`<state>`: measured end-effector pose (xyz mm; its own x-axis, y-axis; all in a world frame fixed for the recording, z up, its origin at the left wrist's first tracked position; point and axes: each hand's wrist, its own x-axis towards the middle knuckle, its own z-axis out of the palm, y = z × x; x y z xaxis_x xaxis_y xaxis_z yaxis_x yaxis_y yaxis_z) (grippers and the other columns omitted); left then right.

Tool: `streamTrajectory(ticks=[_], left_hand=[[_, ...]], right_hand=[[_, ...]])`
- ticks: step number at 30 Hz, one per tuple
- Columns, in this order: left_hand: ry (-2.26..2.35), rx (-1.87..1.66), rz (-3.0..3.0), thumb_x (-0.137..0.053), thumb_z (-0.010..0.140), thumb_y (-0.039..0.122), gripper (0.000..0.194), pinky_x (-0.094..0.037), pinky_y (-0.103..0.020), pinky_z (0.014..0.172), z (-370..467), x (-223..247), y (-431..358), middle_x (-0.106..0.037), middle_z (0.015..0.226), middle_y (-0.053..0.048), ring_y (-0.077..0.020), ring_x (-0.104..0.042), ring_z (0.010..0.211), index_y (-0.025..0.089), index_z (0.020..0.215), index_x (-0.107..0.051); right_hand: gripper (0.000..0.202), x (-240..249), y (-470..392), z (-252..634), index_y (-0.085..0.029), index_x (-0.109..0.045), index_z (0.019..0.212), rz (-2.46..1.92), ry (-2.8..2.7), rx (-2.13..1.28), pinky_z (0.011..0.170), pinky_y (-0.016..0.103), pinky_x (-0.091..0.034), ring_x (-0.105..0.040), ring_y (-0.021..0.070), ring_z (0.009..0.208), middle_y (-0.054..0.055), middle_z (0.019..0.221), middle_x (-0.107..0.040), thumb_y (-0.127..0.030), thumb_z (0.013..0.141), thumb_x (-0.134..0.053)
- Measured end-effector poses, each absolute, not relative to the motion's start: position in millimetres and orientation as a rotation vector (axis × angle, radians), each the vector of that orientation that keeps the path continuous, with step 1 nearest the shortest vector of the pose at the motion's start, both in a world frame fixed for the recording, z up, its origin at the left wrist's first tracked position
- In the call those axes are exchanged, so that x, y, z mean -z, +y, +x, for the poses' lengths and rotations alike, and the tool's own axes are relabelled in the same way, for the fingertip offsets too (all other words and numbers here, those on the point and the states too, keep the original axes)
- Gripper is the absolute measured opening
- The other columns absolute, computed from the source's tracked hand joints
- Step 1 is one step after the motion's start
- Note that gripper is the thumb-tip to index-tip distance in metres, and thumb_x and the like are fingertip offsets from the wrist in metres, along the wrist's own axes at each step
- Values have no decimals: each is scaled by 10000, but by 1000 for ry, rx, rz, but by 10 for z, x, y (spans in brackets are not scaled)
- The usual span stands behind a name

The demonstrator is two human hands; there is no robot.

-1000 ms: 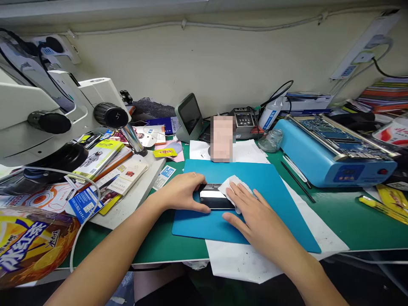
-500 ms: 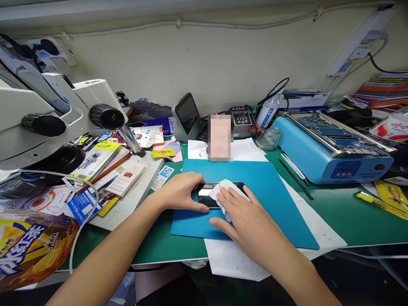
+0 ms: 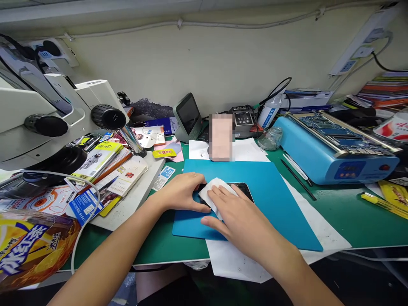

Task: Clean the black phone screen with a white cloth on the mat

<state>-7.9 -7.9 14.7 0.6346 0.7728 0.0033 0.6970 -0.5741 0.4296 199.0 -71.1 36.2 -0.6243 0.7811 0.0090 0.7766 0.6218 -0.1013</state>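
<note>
A dark phone (image 3: 247, 192) lies flat and lengthwise on the blue mat (image 3: 267, 212). Its left end sits between the thumb and fingers of my left hand (image 3: 181, 193), which grips it by the edges. My right hand (image 3: 236, 210) rests on a white cloth (image 3: 211, 187), pressing it against the phone's surface with the fingers laid flat and the thumb apart. The cloth and fingers cover the phone's left and middle parts, while its right end shows.
Left are a microscope (image 3: 108, 117), booklets (image 3: 127, 178) and a drink bottle (image 3: 35, 250). Behind the mat stand a small screen device (image 3: 188, 117) and a glass jar (image 3: 270, 138). A blue heating station (image 3: 338, 163) holding circuit boards and a black pen-like tool (image 3: 299, 180) are right.
My right hand and the white cloth have slid left along the phone, uncovering its right end. My left hand keeps its hold. The view has shifted slightly.
</note>
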Motion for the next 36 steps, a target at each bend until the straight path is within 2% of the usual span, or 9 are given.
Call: streamTrajectory(ticks=[3,6,9,13,18,25,30,33,36], left_hand=[[1159,-281,2470,-772,724,616,508,-385,-301,656,-74,-139,-81,-615,872,-15,-216,-596,798,210,966,-587],[1163,-282,2485,-746,755,569,443,-381,-300,651,-71,-142,-85,-611,867,-18,-217,-591,799,208,943,-571],[1168,-264,2491,-748,751,534,413,-381,-300,653,-72,-148,-91,-611,867,-18,-214,-588,790,207,919,-561],[1184,-261,2503,-761,741,519,411,-376,-301,648,-73,-143,-97,-600,846,-17,-220,-584,790,207,922,-565],[1175,-254,2469,-786,723,607,523,-390,-302,667,-66,-140,-90,-627,894,-28,-231,-602,826,206,995,-588],[1177,-244,2463,-779,711,655,557,-387,-308,667,-73,-151,-60,-631,912,-24,-235,-609,833,204,969,-578],[1190,-233,2454,-782,704,658,564,-389,-302,672,-65,-175,-70,-629,901,-23,-233,-608,818,203,973,-583],[1196,-235,2449,-786,706,642,555,-390,-302,671,-59,-176,-75,-625,899,-23,-233,-603,824,204,982,-587],[1198,-228,2454,-788,708,636,545,-385,-303,667,-62,-169,-75,-616,887,-18,-229,-597,818,204,973,-585]], right_hand=[[619,-359,-789,1937,-152,-660,1312,-1324,-2804,-46,1156,544,-393,-616,333,1266,153,1344,-682,-624,997,-411],[694,-337,-900,1933,-125,-680,1289,-1316,-2795,-19,1133,532,-424,-644,347,1226,187,1295,-702,-672,979,-387],[703,-321,-891,1937,-122,-629,1365,-1330,-2766,-146,1155,528,-403,-583,339,1312,171,1390,-646,-663,985,-388],[683,-321,-736,1968,-161,-488,1502,-1320,-2715,-371,1218,528,-308,-418,292,1459,92,1565,-477,-621,1012,-370],[731,-287,-683,2290,-216,-384,1570,-1438,-2653,-507,1220,586,-276,-346,300,1496,52,1605,-398,-671,1001,-315],[738,-96,-927,2711,-229,-384,1571,-1490,-2660,-360,1167,653,-336,-411,352,1449,89,1571,-423,-671,979,-381],[729,-122,-715,2652,-248,-327,1592,-1591,-2641,-390,1188,657,-292,-347,325,1487,62,1607,-366,-669,997,-322],[758,-108,-640,2601,-208,-333,1589,-1593,-2642,-327,1188,647,-301,-326,321,1499,72,1621,-335,-680,997,-292],[789,-5,-777,2585,-136,-431,1540,-1521,-2663,-131,1166,639,-350,-399,354,1459,134,1579,-404,-687,986,-323]])
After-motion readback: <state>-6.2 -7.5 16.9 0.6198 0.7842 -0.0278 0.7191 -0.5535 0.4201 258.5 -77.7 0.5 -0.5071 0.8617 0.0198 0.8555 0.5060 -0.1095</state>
